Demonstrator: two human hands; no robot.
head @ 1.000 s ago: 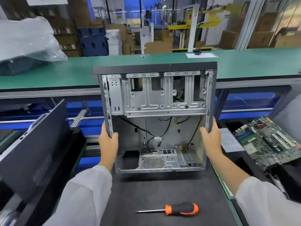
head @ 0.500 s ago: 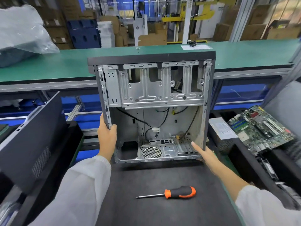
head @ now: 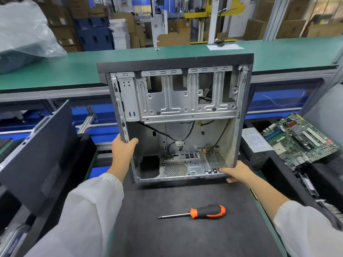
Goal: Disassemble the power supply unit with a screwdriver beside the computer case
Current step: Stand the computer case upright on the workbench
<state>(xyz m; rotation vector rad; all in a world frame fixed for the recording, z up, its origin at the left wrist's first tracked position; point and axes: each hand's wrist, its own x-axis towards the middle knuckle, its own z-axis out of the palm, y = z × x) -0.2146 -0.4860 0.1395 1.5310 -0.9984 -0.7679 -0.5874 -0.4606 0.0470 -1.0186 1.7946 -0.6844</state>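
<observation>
An open, emptied computer case [head: 185,101] stands tilted on the dark mat [head: 185,234], with its drive cage up top and loose cables inside. My left hand [head: 123,151] grips its left edge with the thumb hooked inside. My right hand [head: 235,172] holds the lower right corner, fingers under the bottom rim. A screwdriver [head: 204,212] with an orange and black handle lies on the mat in front of me, tip pointing left. A grey power supply unit [head: 257,145] sits to the right of the case.
A green motherboard [head: 300,138] lies at the right beside the power supply. A dark side panel [head: 37,156] leans at the left. Behind the case runs a green conveyor bench [head: 55,71] with a plastic-wrapped bundle [head: 22,32] on it.
My right hand slid down from the case's right edge to its lower right corner. The case tilted and shifted slightly; my left hand kept its grip.
</observation>
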